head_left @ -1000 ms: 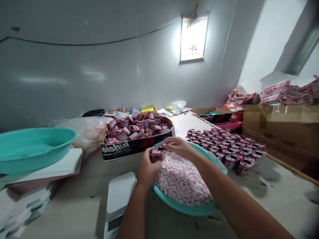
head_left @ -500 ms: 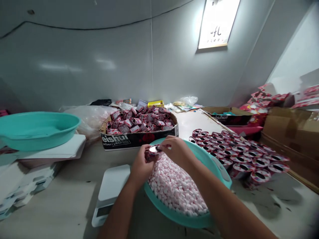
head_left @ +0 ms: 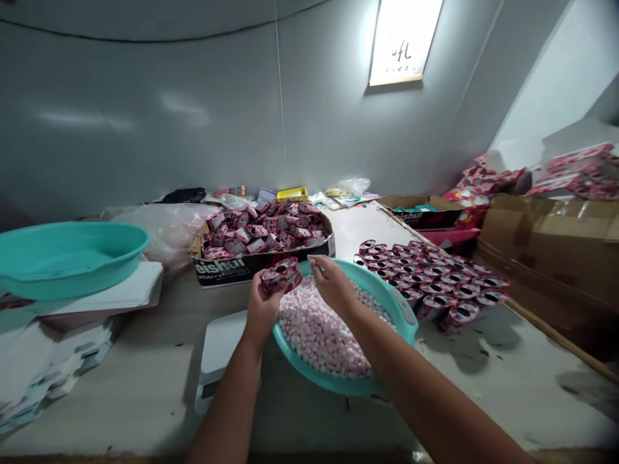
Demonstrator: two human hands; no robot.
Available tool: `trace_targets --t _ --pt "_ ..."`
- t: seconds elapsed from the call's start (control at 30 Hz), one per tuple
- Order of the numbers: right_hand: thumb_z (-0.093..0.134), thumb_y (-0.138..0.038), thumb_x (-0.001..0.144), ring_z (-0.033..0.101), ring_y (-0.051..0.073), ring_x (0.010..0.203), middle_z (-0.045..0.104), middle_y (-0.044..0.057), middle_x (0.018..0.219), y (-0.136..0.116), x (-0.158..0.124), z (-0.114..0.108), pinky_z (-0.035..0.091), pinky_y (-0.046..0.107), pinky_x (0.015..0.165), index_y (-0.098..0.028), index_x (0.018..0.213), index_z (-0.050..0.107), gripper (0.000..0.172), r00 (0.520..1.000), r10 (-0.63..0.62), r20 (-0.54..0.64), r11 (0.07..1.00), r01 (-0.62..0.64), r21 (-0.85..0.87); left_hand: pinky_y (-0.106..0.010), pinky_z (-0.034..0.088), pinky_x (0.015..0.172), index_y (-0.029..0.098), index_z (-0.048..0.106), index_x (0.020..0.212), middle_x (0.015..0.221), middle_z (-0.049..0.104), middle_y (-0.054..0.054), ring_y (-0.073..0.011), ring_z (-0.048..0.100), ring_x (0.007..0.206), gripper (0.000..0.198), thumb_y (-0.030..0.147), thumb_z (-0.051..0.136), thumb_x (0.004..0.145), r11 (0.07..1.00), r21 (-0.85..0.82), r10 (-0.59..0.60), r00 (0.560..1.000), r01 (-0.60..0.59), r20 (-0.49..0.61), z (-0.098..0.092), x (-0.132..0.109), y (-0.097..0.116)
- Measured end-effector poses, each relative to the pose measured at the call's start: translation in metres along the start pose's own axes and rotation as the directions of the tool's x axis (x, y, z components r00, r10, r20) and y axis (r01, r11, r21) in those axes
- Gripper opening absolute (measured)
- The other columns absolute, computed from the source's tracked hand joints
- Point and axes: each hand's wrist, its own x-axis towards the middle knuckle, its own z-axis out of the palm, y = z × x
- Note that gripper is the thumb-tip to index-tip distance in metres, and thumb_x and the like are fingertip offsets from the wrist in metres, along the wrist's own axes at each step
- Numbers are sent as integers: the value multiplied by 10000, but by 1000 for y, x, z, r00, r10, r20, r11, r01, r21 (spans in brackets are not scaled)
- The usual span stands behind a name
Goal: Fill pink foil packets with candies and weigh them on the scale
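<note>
In my left hand (head_left: 264,309) is a small red printed container (head_left: 281,274) with a dark hole in its face, tilted over the far left edge of a turquoise basin (head_left: 333,385). Small pinkish-white pellets (head_left: 319,335) fill much of that basin. My right hand (head_left: 331,283) hovers above the pellets, just right of the container and apart from it. Its fingers are loosely curled and partly apart, with nothing visible between them. Right of the basin stand several rows of similar containers (head_left: 435,283), their dark openings facing up.
A black-printed carton (head_left: 222,272) heaped with similar red containers sits behind the basin. A white scale (head_left: 217,351) lies beside my left forearm. Another turquoise basin (head_left: 72,283) rests on white sheets at the left. Brown cardboard boxes (head_left: 546,238) stand at the right.
My right hand has come away from the container. My left hand has shifted left and turned the container so its hole faces me. The view has also shifted a little.
</note>
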Motion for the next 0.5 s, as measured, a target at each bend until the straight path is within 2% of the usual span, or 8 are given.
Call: trace_targets --t 0.07,0.17,0.23,0.3,0.4,0.5 --pt "425 -322 998 602 188 1096 644 132 1222 9 -2 3 466 299 1019 -128 1135 696 360 992 84 88 995 -78 -69 -326 530 962 199 548 1146 1091 712 -71 -212 677 1032 511 396 806 752 1000 -6 6 1000 -6 -10 -22 -1 12" --pt "554 -333 942 622 187 897 678 143 1057 23 -5 5 488 278 878 -105 967 725 286 939 210 272 971 -167 -171 -343 517 997 194 570 1168 1143 709 -88 -234 671 1089 536 409 822 746 996 87 14 998 -8 -69 -76 -8 26" --pt "592 -331 926 615 169 812 686 123 963 29 -5 5 479 252 812 -112 901 730 260 889 242 388 963 -172 -207 -358 498 1030 192 577 1173 1157 705 -94 -246 661 1118 547 409 831 739 991 128 -18 993 33 -120 -116 -15 26" --pt "593 -335 935 621 164 858 686 117 1020 34 -5 7 475 248 838 -119 945 734 258 855 240 459 964 -153 -219 -373 479 1057 191 575 1163 1153 703 -97 -249 655 1120 543 390 838 732 985 145 -68 987 90 -145 -148 -20 18" --pt "570 -371 972 616 161 1013 647 117 1191 39 -5 9 486 302 971 -129 1130 694 314 833 238 499 963 -136 -232 -399 479 1061 185 578 1124 1107 713 -103 -257 667 1089 517 336 853 713 975 153 -139 980 160 -139 -173 -24 -3" --pt "560 -392 993 602 153 1101 619 106 1254 42 -7 9 484 352 1054 -143 1202 652 338 832 228 505 963 -117 -243 -412 478 1062 180 609 1074 1067 725 -106 -268 680 1070 493 284 882 677 965 140 -210 974 220 -84 -178 -28 -21"
